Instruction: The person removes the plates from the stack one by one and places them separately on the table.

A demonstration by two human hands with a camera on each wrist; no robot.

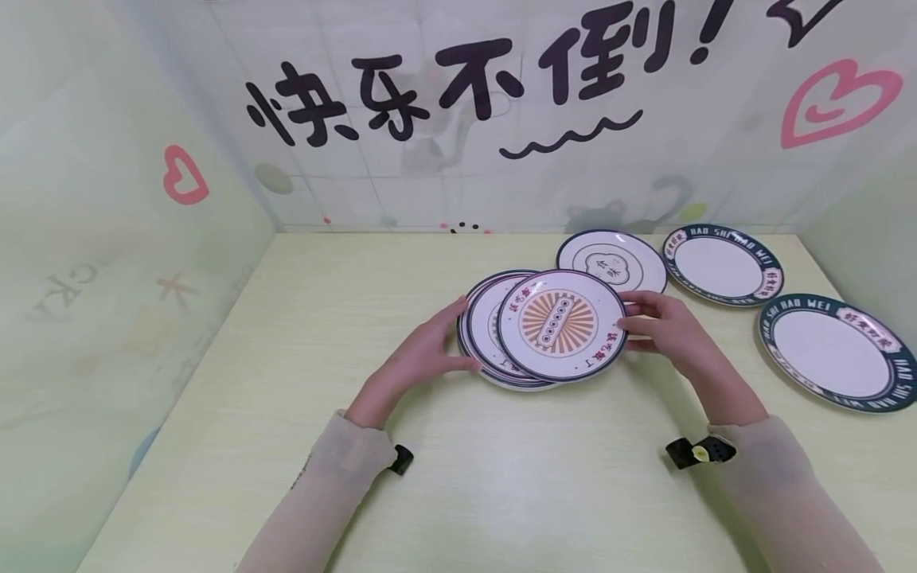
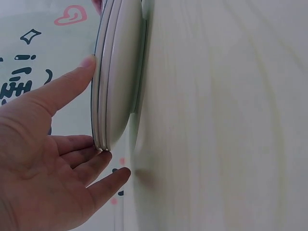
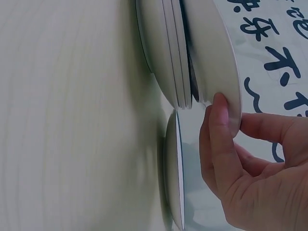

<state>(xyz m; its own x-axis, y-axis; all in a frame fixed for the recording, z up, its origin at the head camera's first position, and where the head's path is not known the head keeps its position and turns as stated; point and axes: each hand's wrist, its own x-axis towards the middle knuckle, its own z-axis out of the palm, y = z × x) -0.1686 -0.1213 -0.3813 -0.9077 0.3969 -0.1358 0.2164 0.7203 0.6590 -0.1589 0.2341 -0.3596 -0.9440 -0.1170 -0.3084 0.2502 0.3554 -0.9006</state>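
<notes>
A short stack of white plates [image 1: 481, 318] with dark rims sits mid-table, to the left of the right hand. My left hand [image 1: 426, 346] holds the stack's left edge, with thumb and fingertips spread along the rims. In the left wrist view, the thumb [image 2: 77, 79] touches the top rim and fingertips meet the lower edge. My right hand [image 1: 662, 326] pinches the right edge of a white plate [image 1: 559, 326] with an orange sunburst print. That plate lies over the stack, shifted right; the right wrist view shows its right side tilted up, with a gap below.
Behind the stack lies a white plate [image 1: 616, 259] with a small central emblem, partly covered. Two green-rimmed plates, one at the back right [image 1: 719, 267] and one nearer [image 1: 834, 354], lie on the pale table [image 1: 501, 493]. A printed wall [image 1: 444, 183] closes the back.
</notes>
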